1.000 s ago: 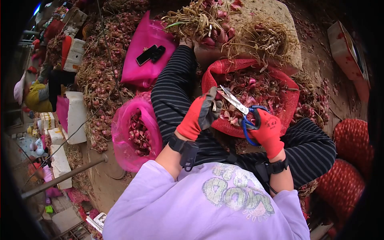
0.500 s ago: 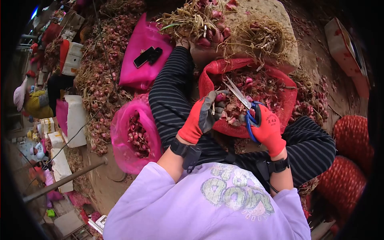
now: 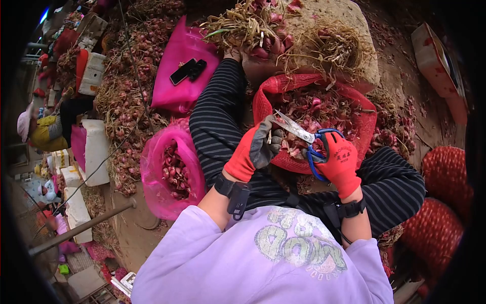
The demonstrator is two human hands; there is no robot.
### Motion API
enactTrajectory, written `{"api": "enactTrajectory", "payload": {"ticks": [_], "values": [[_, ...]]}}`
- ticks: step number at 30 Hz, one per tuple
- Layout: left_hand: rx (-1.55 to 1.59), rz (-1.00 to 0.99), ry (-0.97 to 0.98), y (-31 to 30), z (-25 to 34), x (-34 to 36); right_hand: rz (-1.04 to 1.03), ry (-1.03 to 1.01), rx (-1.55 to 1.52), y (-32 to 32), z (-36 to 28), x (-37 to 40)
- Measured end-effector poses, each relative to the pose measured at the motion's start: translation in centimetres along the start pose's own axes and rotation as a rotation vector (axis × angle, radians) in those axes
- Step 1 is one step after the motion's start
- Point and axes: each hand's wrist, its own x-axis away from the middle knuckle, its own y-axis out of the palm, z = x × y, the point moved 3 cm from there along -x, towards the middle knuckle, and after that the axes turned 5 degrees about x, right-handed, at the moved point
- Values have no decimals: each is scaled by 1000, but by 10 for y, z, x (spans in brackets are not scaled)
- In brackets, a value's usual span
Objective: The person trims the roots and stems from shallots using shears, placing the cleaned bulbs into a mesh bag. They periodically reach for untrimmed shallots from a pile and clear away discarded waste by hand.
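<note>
My right hand [image 3: 340, 161], in a red glove with a grey palm, is closed round the blue handles of a pair of scissors [image 3: 298, 129]. Their blades point up and left and reach my left fingertips. My left hand [image 3: 257, 147], gloved alike, has its fingers curled in a pinch; the small shallot seen there earlier is now mostly hidden by fingers and blades. Both hands are over the near rim of a red mesh bag [image 3: 365, 116], which stands rolled open between my legs. Inside it lie loose shallots [image 3: 316, 104] and dry skins.
A pale block [image 3: 349, 20] with bundled, dry-stemmed shallots [image 3: 268, 35] stands ahead. To the left are a pink bag of shallots [image 3: 175, 175], a phone [image 3: 183, 72] on pink sheeting and a large shallot heap [image 3: 126, 101]. Full red sacks [image 3: 440, 228] stand at right. Another person [image 3: 48, 131] sits far left.
The scissors have swung left and down, and their blades now meet my left fingertips. My right hand has turned slightly with them. My left hand has barely shifted.
</note>
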Motion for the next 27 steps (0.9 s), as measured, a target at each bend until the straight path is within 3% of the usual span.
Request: {"api": "enactTrajectory", "payload": {"ticks": [11,14,16,17,18,19,20,22,23,24,26,27], "values": [[-166,22,5,-4,-5,3,-107,28,52,13,16,7],[-450,-81,205,16,11,20,-115,149,11,13,24,2],[-655,34,366,13,35,44,54,181,-59,3,32,1],[-926,150,494,19,56,66,138,196,-94,-3,37,0],[-1006,327,619,1,75,85,109,302,-135,-10,41,-2],[-1014,407,600,-32,100,107,138,330,-89,-10,50,-1],[-1195,634,599,-47,119,139,137,363,-67,-14,54,-2],[-1813,882,623,-88,149,191,154,412,-51,-17,61,-3],[-1799,1048,356,-143,166,214,175,426,-55,-15,63,-4],[-1762,1203,88,-150,169,215,198,438,-58,-14,65,-5],[-2001,1219,330,-148,164,211,152,460,-97,-17,63,-8],[-2110,1219,455,-116,147,201,126,467,-112,-18,61,-8]]}}
